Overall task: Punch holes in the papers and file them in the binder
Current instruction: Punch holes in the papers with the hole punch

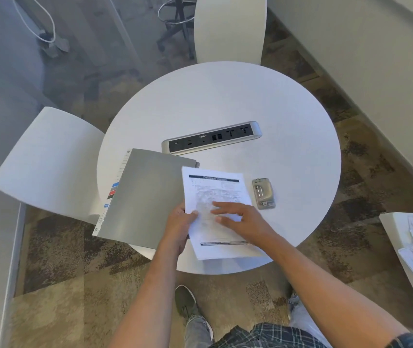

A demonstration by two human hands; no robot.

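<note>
Left hand (179, 223) pinches the left edge of the papers (215, 194), thumb on top. Right hand (240, 219) lies flat on the sheets, fingers straight, gripping nothing. Papers sit at the near edge of the round table (225, 101), overlapping the grey binder (147, 194) on their left. Hole punch (263, 193) just right of the papers. Power strip (211, 137) behind, mid-table.

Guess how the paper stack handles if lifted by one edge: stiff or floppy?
Probably floppy: the papers look like thin loose sheets, and the left hand grips one edge while the right hand lies flat on top. Likely light. Sheets may slide apart on the smooth table.
</note>
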